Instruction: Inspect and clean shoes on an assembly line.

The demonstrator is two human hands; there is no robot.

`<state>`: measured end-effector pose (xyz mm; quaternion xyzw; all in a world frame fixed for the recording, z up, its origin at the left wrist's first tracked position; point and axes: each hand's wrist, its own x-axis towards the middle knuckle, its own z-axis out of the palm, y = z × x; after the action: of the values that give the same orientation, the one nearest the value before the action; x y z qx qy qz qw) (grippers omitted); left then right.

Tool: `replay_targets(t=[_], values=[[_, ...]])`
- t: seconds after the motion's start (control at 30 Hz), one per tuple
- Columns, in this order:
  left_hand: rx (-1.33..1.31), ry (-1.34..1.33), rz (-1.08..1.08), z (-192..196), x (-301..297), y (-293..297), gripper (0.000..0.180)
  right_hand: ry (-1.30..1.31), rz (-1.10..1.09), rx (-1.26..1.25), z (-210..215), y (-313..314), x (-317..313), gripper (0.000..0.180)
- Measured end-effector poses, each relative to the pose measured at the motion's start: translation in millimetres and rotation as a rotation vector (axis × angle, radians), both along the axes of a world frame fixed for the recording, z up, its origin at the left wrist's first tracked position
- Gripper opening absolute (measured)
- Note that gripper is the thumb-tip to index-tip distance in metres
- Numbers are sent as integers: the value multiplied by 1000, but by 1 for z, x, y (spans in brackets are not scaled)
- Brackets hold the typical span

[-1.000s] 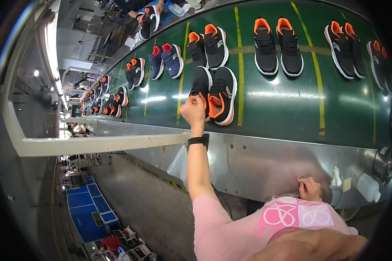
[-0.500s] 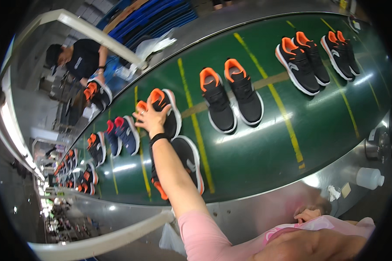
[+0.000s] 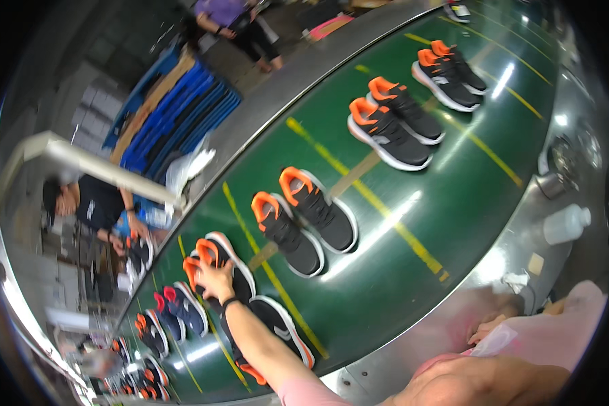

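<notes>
My left hand [image 3: 215, 279] reaches out over a green conveyor belt [image 3: 379, 250] and lies on a pair of black sneakers with orange linings. Its fingers bend over the inner side of one sneaker [image 3: 191, 271], and its thumb lies by the other sneaker [image 3: 233, 260]. Part of the grip is hidden under the hand. Beneath my forearm lies another black sneaker [image 3: 281, 321] with a white and orange sole. My right hand [image 3: 484, 330] is close to my body at the lower right, partly hidden by my pink shirt, its fingers curled; what they hold, if anything, is hidden.
More pairs stand along the belt: black ones [image 3: 304, 227] to the right and navy ones [image 3: 183, 311] to the left. A white bottle [image 3: 567, 224] sits on the metal edge. Across the belt, a co-worker [image 3: 95, 203] handles a sneaker. Another person [image 3: 240, 27] stands farther back.
My view has turned, so the belt and shoes appear lower and farther left. The spread fingers of my left hand have bent down onto the sneakers. A second person has come into view.
</notes>
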<state>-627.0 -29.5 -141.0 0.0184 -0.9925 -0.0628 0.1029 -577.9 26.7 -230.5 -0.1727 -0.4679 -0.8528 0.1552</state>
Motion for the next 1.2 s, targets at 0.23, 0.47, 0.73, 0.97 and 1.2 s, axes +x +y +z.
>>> replay_targets(t=[0.23,0.47,0.73,0.97,1.2], values=[[118,287,-223,71,79,1,79,248,-460,1432,-7,173,401,59],[98,396,-1074,142,241,41,64,97,-597,2831,36,189,644,39],[-522,-115,-1713,103,465,6,53,-288,-865,3010,54,202,660,19],[-409,-299,-1350,49,585,-23,55,-336,-908,2975,47,206,667,22],[355,-250,-946,-7,635,-42,67,-292,-778,2922,78,210,675,32]])
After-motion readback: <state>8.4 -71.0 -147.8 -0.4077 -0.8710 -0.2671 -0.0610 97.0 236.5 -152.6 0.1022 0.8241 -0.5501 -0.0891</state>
